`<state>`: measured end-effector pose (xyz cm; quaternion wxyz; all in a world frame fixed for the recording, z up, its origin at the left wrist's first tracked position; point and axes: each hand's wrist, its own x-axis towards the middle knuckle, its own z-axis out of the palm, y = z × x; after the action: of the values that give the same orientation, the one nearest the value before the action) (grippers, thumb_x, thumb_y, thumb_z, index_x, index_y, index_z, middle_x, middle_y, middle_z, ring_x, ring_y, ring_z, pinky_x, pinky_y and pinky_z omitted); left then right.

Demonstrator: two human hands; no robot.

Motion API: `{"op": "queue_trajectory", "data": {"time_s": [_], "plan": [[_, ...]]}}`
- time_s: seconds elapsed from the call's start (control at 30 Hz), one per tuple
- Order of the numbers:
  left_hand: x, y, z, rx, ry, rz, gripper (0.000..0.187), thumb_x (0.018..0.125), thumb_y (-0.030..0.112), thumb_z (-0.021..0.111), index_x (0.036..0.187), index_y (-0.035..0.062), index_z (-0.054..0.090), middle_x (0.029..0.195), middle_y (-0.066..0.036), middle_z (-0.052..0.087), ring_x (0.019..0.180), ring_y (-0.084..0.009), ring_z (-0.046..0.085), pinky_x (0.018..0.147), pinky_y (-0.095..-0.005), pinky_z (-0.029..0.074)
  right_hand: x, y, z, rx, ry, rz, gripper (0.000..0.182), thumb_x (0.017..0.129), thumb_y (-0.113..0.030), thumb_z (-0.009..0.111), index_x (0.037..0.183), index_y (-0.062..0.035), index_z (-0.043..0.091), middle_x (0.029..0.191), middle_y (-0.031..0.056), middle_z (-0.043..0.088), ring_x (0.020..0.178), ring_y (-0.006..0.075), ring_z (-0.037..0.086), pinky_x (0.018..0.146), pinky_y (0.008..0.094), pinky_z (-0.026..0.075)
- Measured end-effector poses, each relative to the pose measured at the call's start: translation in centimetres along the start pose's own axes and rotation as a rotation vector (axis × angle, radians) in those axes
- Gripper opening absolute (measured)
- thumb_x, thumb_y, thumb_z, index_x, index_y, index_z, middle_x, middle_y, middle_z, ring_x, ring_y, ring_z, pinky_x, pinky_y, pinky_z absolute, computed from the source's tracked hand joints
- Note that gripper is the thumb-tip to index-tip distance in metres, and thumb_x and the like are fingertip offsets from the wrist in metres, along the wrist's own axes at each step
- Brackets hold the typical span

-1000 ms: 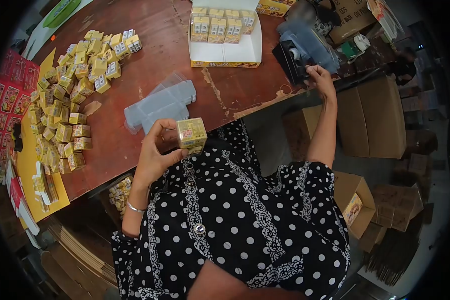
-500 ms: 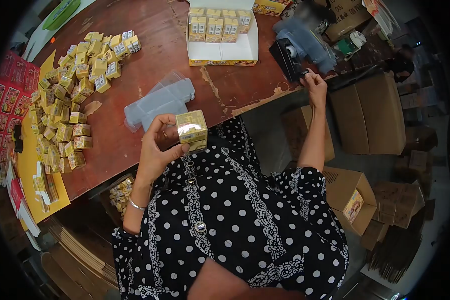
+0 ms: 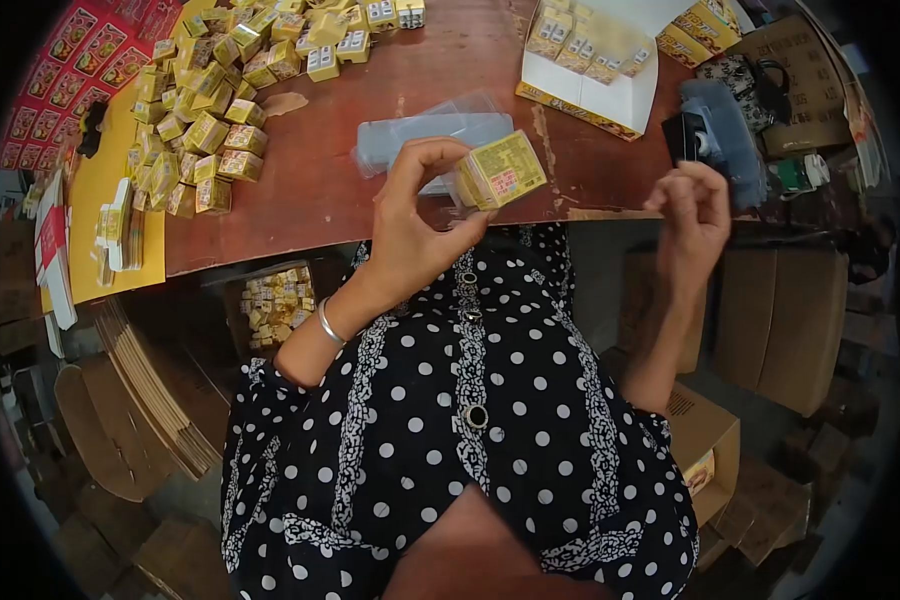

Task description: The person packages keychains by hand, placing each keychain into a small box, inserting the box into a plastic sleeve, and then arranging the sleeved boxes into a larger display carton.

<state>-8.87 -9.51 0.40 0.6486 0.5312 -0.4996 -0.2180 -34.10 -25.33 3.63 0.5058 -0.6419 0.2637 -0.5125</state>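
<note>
My left hand point(image 3: 417, 205) grips a small yellow printed box point(image 3: 507, 170) between thumb and fingers, above the table's front edge. Clear plastic shows around the box, and its printed face is tilted up. My right hand point(image 3: 695, 215) is raised just in front of a black tape dispenser point(image 3: 683, 140). Its fingers are curled with the tips together; whatever may be pinched there is too small to make out. Behind the left hand lie flat clear plastic sleeves point(image 3: 385, 140) on the table.
Many small yellow boxes point(image 3: 210, 130) are heaped at the table's left. An open display carton point(image 3: 580, 100) holding rows of boxes stands at the back. Blue-grey plastic sheets point(image 3: 735, 150) lie beside the dispenser. Cardboard cartons point(image 3: 780, 320) stand at right, below the table edge.
The view has turned toward the right. My right hand has come away from the tape dispenser. My left hand has tilted the yellow box so another face shows.
</note>
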Motion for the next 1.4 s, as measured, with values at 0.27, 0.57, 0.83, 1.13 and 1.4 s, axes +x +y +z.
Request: {"op": "queue_trajectory", "data": {"time_s": [0.27,0.57,0.83,1.13,1.4], "plan": [[-0.1,-0.1,-1.0,0.253,0.056,0.252,0.056,0.068,-0.003,0.080,0.119,0.0016,0.057,0.119,-0.017,0.063,0.110,-0.0317,0.064,0.093,-0.0377,0.053,-3.3,-0.5,10.6,0.374,-0.261,0.372,0.072,0.096,-0.004,0.065,0.157,-0.0017,0.026,0.084,0.0062,0.062,0.071,0.0117,0.062,0.064,0.0251,0.056],[0.1,-0.4,-1.1,0.264,0.088,0.334,0.056,0.068,-0.003,0.081,0.118,0.0019,0.058,0.118,-0.017,0.064,0.107,-0.0326,0.065,0.090,-0.0370,0.054,-2.7,-0.3,11.1,0.326,-0.307,0.426,0.069,0.095,-0.003,0.066,0.155,-0.0025,0.031,0.085,0.0061,0.063,0.073,0.0114,0.064,0.064,0.0238,0.058],[-0.9,0.7,-0.9,-0.008,-0.003,-0.142,0.053,0.073,0.004,0.084,0.118,0.0012,0.055,0.112,-0.015,0.069,0.103,-0.0216,0.069,0.090,-0.0324,0.056,-2.6,1.4,10.9,-0.300,-0.212,-0.213,0.055,0.087,-0.001,0.076,0.136,-0.0032,0.053,0.122,0.0138,0.060,0.101,0.0174,0.064,0.084,0.0295,0.056],[-0.7,0.5,-1.3,-0.329,-0.039,-0.423,0.054,0.078,0.005,0.083,0.121,0.0003,0.051,0.109,-0.015,0.072,0.102,-0.0177,0.070,0.090,-0.0308,0.057,0.2,1.9,10.0,-0.321,-0.652,-0.160,0.061,0.078,-0.015,0.082,0.135,-0.0086,0.060,0.138,0.0124,0.058,0.124,0.0248,0.056,0.103,0.0382,0.046],[0.2,-0.1,-2.4,0.182,-0.048,0.130,0.052,0.073,0.001,0.081,0.120,0.0036,0.058,0.118,-0.012,0.065,0.121,-0.0307,0.062,0.102,-0.0426,0.050,3.3,2.9,7.3,0.000,-0.418,0.420,0.053,0.105,-0.044,0.051,0.130,0.0022,0.059,0.106,0.0094,0.068,0.079,0.0089,0.063,0.059,0.0189,0.048]]}}
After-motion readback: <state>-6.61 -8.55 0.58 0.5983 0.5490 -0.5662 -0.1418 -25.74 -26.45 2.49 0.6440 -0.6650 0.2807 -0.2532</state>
